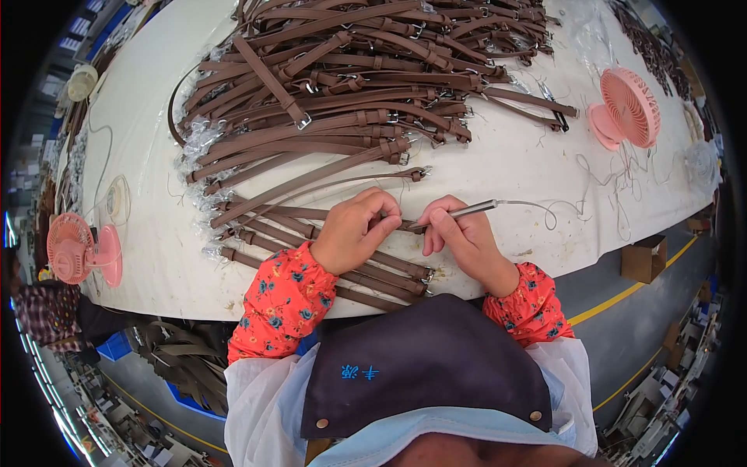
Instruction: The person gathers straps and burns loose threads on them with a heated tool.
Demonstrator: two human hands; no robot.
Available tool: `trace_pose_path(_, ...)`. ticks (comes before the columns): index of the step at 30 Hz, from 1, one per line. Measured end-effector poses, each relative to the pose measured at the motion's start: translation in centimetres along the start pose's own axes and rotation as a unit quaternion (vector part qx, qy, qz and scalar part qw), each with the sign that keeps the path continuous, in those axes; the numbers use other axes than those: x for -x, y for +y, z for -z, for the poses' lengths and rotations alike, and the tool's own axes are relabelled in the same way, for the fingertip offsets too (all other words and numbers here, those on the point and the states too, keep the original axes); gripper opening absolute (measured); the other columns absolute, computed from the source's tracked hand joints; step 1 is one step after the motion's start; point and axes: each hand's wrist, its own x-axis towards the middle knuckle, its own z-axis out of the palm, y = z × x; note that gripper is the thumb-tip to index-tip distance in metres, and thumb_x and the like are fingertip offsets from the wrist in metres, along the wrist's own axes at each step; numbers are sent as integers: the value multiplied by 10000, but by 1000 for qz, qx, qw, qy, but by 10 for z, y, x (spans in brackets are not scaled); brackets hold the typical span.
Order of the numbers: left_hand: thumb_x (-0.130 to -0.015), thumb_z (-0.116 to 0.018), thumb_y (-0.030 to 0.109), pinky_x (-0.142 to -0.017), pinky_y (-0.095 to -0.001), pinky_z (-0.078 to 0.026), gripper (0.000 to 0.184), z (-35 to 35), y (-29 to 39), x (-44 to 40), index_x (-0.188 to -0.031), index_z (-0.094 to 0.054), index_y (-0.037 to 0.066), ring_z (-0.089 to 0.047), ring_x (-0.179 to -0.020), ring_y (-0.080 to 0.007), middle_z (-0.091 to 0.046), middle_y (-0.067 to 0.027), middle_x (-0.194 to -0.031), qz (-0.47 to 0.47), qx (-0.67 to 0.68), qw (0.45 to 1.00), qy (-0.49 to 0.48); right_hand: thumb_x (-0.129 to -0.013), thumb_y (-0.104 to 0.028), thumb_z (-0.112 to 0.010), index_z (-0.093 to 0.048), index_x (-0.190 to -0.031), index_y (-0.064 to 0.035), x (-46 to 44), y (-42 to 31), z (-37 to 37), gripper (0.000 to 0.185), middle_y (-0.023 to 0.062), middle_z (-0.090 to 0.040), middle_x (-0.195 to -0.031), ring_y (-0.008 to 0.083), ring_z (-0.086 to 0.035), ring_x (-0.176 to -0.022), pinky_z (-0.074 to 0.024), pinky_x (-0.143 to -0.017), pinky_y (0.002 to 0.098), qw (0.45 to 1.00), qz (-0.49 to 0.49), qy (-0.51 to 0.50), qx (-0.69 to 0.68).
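My left hand point(356, 232) is closed, thumb and fingertips pinched on the buckle end of a brown belt point(299, 211) that runs off to the left. Between the fingers of my right hand point(464, 240) is a slim metal pen-shaped tool point(475, 208), a thin cord trailing from its back end. The tool's front end points left at the belt end between my hands; whether it touches is too small to tell. Several more brown belts point(373, 282) lie side by side under and below my left hand, buckles to the right.
A large heap of brown buckled belts point(334, 86) covers the table's far middle, with clear plastic wrap point(204, 140) at the left ends. Pink fans stand at the right point(629, 107) and left point(71, 247). The loose cord point(580, 212) crosses the white table point(498, 167) at right.
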Motion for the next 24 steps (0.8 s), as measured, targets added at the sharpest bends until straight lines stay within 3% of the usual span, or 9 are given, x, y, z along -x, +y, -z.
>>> trace_pose_path(8,-920,-714,80,-653,-217,-434,81,11,-2,2,-965,-669,30,-552,-772,-60,-640,-6,-991,21,65,997,-36,-1092,-209,-475,-603,-1024,36,0,-2,0,285,39,-587,-702,109,-608,-628,-500,-601,264,1000,5,24,-19)
trace_pose_path(14,-911,-729,85,-659,-222,-436,67,11,-2,2,-948,-694,41,-550,-767,-67,-632,-1,-979,31,50,997,-50,-1092,-203,-471,-608,-1009,45,-1,-3,-2,295,44,-589,-708,113,-614,-631,-508,-609,268,1000,-1,20,-20)
trace_pose_path(17,-891,-724,71,-681,-293,-485,85,12,4,1,-925,-672,12,-592,-731,-149,-629,-59,-908,29,45,998,-43,-1092,-204,-471,-609,-1005,46,-1,-3,-2,299,45,-593,-711,114,-618,-632,-508,-605,267,1000,0,20,-17)
trace_pose_path(20,-890,-727,74,-678,-293,-481,87,11,4,1,-921,-674,13,-583,-728,-148,-627,-57,-905,29,50,997,-43,-1093,-208,-472,-608,-1003,44,-2,-2,-1,301,47,-599,-719,114,-620,-631,-508,-601,265,1000,5,18,-15)
trace_pose_path(24,-908,-734,96,-663,-223,-436,75,11,0,2,-951,-701,44,-550,-772,-71,-630,0,-974,32,49,997,-53,-1093,-209,-475,-608,-1001,41,-2,-1,-1,298,48,-606,-729,113,-624,-636,-506,-597,262,1000,8,15,-17)
